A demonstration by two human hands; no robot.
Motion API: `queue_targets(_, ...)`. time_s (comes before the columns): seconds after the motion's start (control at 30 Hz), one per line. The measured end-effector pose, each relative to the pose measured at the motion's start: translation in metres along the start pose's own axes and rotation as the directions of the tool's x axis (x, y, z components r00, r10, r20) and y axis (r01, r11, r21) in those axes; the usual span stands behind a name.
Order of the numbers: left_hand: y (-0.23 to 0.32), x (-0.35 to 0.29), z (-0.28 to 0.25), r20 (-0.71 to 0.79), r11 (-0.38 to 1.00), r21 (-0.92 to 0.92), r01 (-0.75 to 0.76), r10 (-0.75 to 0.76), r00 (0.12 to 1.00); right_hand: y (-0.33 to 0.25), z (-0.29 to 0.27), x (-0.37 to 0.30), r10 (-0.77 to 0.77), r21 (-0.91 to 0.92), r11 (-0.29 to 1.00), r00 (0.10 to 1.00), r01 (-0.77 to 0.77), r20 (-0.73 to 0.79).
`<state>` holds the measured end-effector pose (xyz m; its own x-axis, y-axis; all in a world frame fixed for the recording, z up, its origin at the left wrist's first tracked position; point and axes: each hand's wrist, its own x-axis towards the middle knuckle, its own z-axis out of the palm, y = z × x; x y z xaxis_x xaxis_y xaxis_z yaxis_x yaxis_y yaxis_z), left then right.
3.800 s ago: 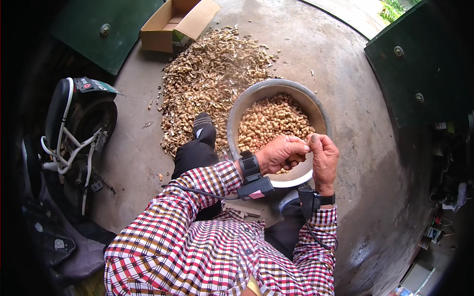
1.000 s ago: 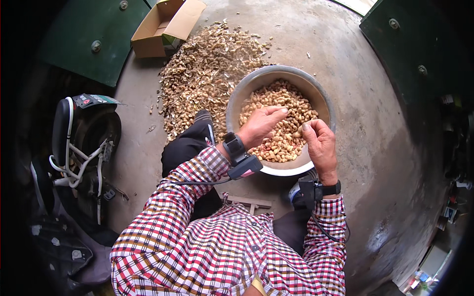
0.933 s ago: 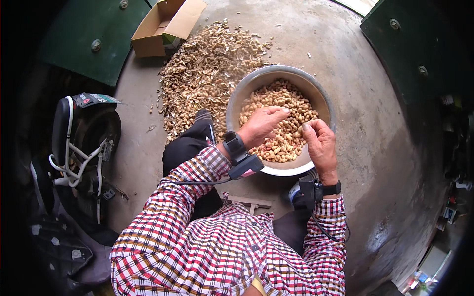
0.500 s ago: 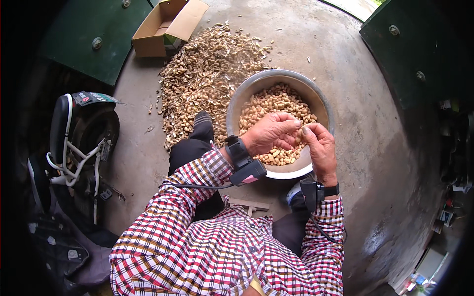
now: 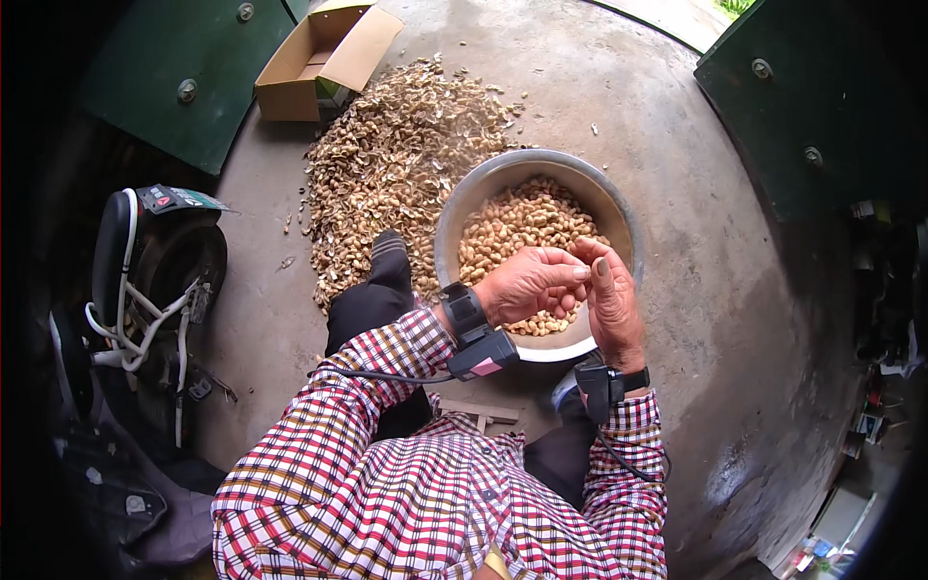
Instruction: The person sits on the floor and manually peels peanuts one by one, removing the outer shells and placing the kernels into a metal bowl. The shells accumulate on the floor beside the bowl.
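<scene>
Both hands meet over a round metal basin (image 5: 635,208) of peanuts in their shells (image 5: 527,220). My left hand (image 5: 532,287) is closed, thumb pressed to the fingers, at the right side of the peanuts. Facing it, my right hand (image 5: 616,307) is closed too, its thumb up and its curled fingertips beside the left thumb. Whatever the fingertips pinch is too small and hidden to make out. Left of the basin, a broad heap of peanut shells (image 5: 377,164) spreads over the floor.
An opened cardboard box (image 5: 360,53) stands behind the shell heap. My dark-socked foot (image 5: 390,259) rests between heap and basin. On the left is a wheeled thing with a white tube frame (image 5: 145,314). Green panels (image 5: 773,106) stand at both far sides.
My right hand has turned, with its thumb now upright and its fingers curled toward the left hand. The hands are closer together. The whole view has shifted slightly.
</scene>
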<state>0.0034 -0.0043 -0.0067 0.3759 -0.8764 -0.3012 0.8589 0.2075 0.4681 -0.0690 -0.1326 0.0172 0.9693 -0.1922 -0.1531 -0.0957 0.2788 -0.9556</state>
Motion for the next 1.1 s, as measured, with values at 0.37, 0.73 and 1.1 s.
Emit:
queue_targets(0.37,0.001,0.001,0.006,0.025,0.981,0.082,-0.177,0.176,0.984,0.001,0.007,0.005,0.081,-0.094,0.993,0.993,-0.073,0.084)
queue_targets(0.73,0.000,0.000,0.006,0.012,0.966,0.180,-0.184,0.185,0.983,-0.003,0.004,0.006,0.094,-0.059,0.994,0.988,-0.087,0.121)
queue_targets(1.1,0.003,-0.004,0.007,0.003,0.931,0.297,-0.212,0.221,0.975,0.000,0.003,0.007,0.066,-0.296,0.955,0.985,-0.017,0.156)
